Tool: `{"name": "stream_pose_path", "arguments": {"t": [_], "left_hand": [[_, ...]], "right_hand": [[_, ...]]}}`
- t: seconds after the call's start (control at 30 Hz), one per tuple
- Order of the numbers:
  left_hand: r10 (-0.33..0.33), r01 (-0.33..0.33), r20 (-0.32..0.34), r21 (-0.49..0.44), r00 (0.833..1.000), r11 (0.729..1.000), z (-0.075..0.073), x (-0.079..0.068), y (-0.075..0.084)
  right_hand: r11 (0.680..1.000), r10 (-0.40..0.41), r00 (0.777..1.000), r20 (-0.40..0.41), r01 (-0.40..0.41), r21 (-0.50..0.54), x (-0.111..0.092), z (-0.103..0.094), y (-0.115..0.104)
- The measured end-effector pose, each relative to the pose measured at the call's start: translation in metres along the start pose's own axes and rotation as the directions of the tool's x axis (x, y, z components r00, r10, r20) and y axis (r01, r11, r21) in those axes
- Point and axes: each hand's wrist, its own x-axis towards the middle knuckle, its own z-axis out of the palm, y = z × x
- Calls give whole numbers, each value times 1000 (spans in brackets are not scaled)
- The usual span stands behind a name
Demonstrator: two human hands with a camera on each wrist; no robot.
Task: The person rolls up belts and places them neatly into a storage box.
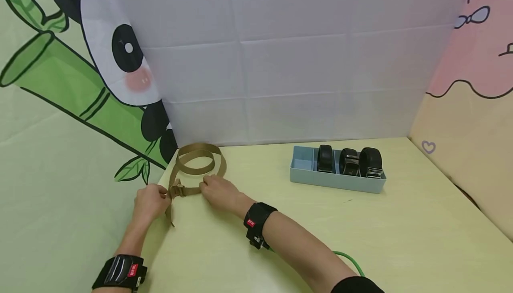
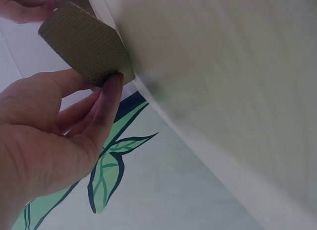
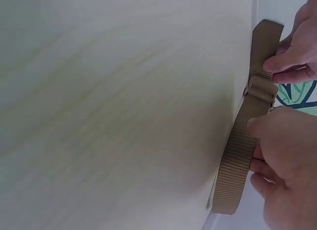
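A tan webbing belt [image 1: 222, 164] stands on its edge in a loose coil at the table's far left corner. Its buckle [image 1: 177, 189] lies between the two hands, and the loose tail hangs toward the near side. My left hand [image 1: 149, 201] pinches the belt beside the buckle; in the left wrist view, thumb and fingers meet at the lower edge of the webbing [image 2: 86, 46]. On the buckle's other side, my right hand [image 1: 221, 193] pinches the strap. The right wrist view shows its thumb on the webbing [image 3: 235, 165] below the buckle [image 3: 262, 89].
Toward the back right stands a blue-grey divided box [image 1: 336, 181] holding black rolled belts [image 1: 325, 159], some with metal buckles showing. Printed cloth hangs behind the table [image 1: 421, 221] and along both sides. A green cable [image 1: 349, 258] runs by the right forearm.
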Motion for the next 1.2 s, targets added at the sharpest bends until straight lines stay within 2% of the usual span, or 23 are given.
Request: {"name": "stream_pose_path", "arguments": {"t": [0.13,0.27,0.4,0.53,0.7,0.8,0.9,1.0,1.1,1.2], "left_hand": [[55,-55,34,-12,998,998,3,-5,7],[112,-111,56,-22,992,994,9,-11,25],[153,-148,100,-47,983,988,17,-16,51],[212,-201,135,-87,968,976,25,-23,77],[295,-277,160,-124,942,953,33,-30,107],[327,-309,167,-126,930,943,38,-28,120],[336,-321,164,-113,927,940,41,-23,123],[327,-314,170,-95,930,945,41,-16,118],[317,-309,166,-74,934,948,42,-7,107],[322,-317,133,-56,937,947,41,1,93]], "right_hand": [[1000,-27,999,-45,27,-2,-15,2,12],[993,-111,991,-73,113,17,-49,-1,29],[982,-174,983,-53,177,61,-101,-11,49],[973,-196,981,-9,195,121,-160,-28,67],[960,-174,984,31,163,228,-234,-49,86],[947,-127,991,46,107,304,-277,-61,97],[926,-73,996,55,47,375,-314,-71,106],[904,-24,997,72,-9,428,-345,-79,116],[886,27,996,82,-62,459,-372,-82,129],[879,91,991,93,-124,460,-393,-85,142]]}}
